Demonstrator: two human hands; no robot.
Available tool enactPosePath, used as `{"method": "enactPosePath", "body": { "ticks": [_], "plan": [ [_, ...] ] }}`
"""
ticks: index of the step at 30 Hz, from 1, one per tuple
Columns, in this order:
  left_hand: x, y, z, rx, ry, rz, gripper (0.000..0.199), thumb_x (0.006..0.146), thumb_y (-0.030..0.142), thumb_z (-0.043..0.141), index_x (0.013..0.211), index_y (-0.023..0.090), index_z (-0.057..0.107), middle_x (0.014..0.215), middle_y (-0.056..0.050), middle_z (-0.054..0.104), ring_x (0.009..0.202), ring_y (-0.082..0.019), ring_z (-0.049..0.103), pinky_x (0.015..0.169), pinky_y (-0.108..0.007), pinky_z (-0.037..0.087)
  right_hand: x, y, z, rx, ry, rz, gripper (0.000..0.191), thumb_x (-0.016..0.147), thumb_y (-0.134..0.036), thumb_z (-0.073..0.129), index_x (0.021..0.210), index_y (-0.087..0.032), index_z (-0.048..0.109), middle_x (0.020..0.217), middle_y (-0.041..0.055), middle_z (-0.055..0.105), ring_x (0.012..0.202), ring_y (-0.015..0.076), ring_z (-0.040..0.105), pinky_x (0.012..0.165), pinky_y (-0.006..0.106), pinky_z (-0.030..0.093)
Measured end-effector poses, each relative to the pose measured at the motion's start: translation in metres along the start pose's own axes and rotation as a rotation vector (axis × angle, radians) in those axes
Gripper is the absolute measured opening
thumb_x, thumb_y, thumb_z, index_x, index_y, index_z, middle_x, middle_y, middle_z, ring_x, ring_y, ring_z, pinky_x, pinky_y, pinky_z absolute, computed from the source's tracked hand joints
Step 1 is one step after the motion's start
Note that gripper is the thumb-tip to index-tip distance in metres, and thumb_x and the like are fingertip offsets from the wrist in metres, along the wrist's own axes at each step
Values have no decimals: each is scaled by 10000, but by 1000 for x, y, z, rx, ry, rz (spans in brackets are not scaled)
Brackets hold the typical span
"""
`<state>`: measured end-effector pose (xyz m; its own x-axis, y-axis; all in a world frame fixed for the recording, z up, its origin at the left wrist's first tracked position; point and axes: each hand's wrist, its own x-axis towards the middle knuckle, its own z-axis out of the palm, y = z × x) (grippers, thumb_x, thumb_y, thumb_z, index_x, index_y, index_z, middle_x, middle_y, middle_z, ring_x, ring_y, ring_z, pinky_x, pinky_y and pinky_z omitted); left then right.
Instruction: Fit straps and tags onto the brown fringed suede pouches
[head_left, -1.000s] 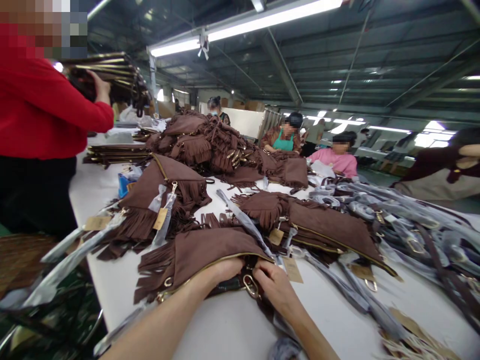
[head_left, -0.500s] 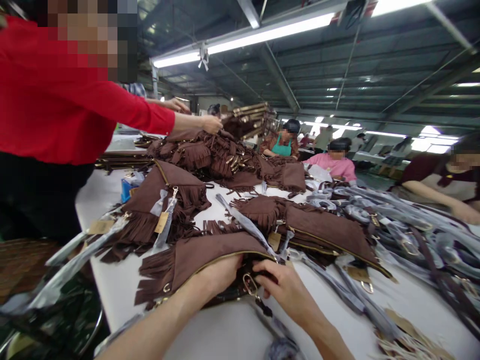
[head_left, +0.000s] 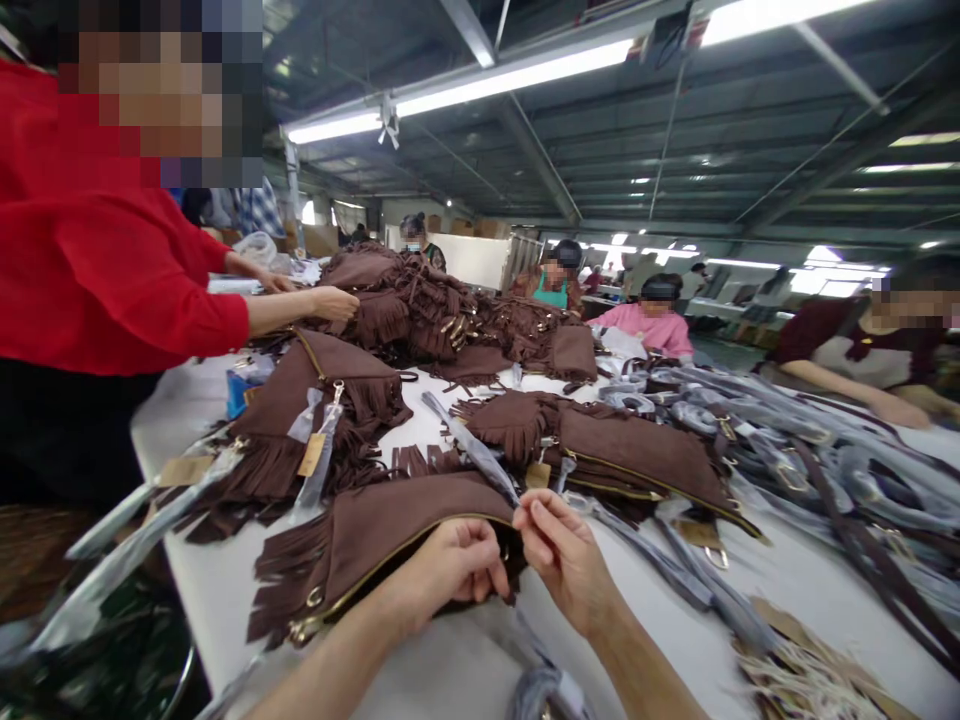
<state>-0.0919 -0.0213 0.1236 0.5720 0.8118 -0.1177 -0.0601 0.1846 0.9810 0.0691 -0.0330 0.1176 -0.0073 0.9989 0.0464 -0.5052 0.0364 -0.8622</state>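
Note:
A brown fringed bag (head_left: 420, 507) lies in front of me, its gold zipper open toward me. My left hand (head_left: 459, 568) is closed at the bag's mouth, its curled fingers over the lower edge. Beside it, my right hand (head_left: 561, 552) pinches at the right end of the zipper; what sits between the fingertips is too small to make out. A plastic-wrapped strap (head_left: 471, 448) runs down to that same corner. Below the hands lies another wrapped strap (head_left: 541, 690), coiled at its end.
More fringed bags (head_left: 637, 440) with paper tags lie on the white table (head_left: 191, 590). A heap of bags (head_left: 420, 290) is behind, wrapped straps (head_left: 780, 450) at right, loose tags with strings (head_left: 806, 665) at front right. A person in red (head_left: 112, 260) stands left; several others sit beyond.
My left hand has come out of the bag's mouth to its edge. My right hand has left the gold clasp. The person in red no longer holds the stack of bags.

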Motion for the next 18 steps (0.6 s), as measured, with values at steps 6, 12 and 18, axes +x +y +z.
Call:
{"method": "enactPosePath", "body": {
  "ticks": [6, 12, 18],
  "plan": [
    [7, -11, 9, -119, 151, 94, 273, 544, 287, 723, 746, 120, 647, 605, 7, 612, 432, -60, 416, 443, -202, 323, -2, 0, 8, 22, -20, 13, 351, 732, -508, 730, 850, -186, 656, 689, -11, 590, 459, 49, 325, 414, 187, 217],
    [10, -17, 14, 33, 222, 189, 189, 593, 299, 691, 642, 117, 691, 531, 7, 571, 476, -75, 428, 474, -205, 309, -4, -3, 12, 29, -102, -14, 342, 770, -529, 686, 840, -195, 665, 722, -2, 597, 503, 68, 407, 435, 184, 288],
    [13, -21, 5, 26, 333, 99, 240, 560, 351, 661, 649, 128, 653, 470, 28, 545, 370, -68, 387, 391, -204, 279, 0, -22, -5, -317, 64, -70, 381, 679, -549, 753, 781, -193, 666, 713, 7, 645, 557, 115, 532, 489, 222, 375]
  ]
}}
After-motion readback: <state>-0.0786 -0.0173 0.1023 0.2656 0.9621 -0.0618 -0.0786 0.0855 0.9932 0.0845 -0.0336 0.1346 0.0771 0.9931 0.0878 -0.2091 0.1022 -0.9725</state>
